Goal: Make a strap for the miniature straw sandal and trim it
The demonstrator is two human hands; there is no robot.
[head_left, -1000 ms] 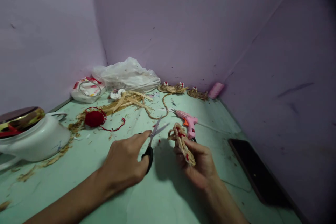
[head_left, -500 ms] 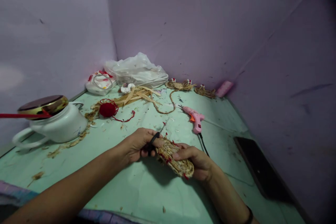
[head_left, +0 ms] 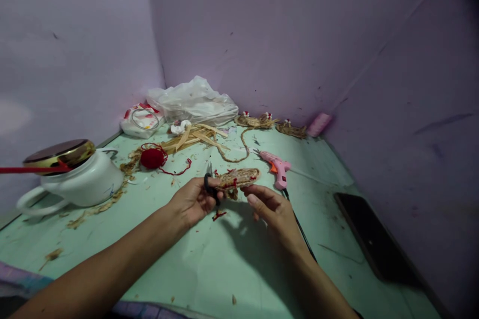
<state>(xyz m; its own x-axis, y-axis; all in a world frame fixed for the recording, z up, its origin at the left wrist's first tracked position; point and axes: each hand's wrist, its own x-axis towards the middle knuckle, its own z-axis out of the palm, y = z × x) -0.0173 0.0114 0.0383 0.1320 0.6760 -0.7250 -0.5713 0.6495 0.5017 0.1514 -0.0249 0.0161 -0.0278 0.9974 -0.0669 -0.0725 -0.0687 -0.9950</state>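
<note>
A small oval slipper sole of braided straw-coloured fibre [head_left: 241, 177], with bits of red yarn along its side, is raised above the table. My left hand [head_left: 195, 200] pinches its left end. Black-handled scissors [head_left: 208, 182] are in the same hand, blades pointing up and away. Close below the sole's right end is my right hand [head_left: 271, 209], its fingers apart; whether a fingertip touches the sole I cannot tell. Under the left fingers, a red yarn scrap [head_left: 219, 215] shows at the table.
Farther back are a red yarn ball [head_left: 151, 158], dry fibre strips [head_left: 187, 140], a plastic bag [head_left: 194, 102] and finished-looking slippers [head_left: 258, 121]. A pink glue gun [head_left: 279, 169] and dark phone [head_left: 374, 239] lie right. A white pot [head_left: 88, 179] stands left on the green table [head_left: 179, 279].
The sole has moved up and away and turned more level. My right hand has loosened its grip on it, fingers now spread below. My left hand keeps the scissors.
</note>
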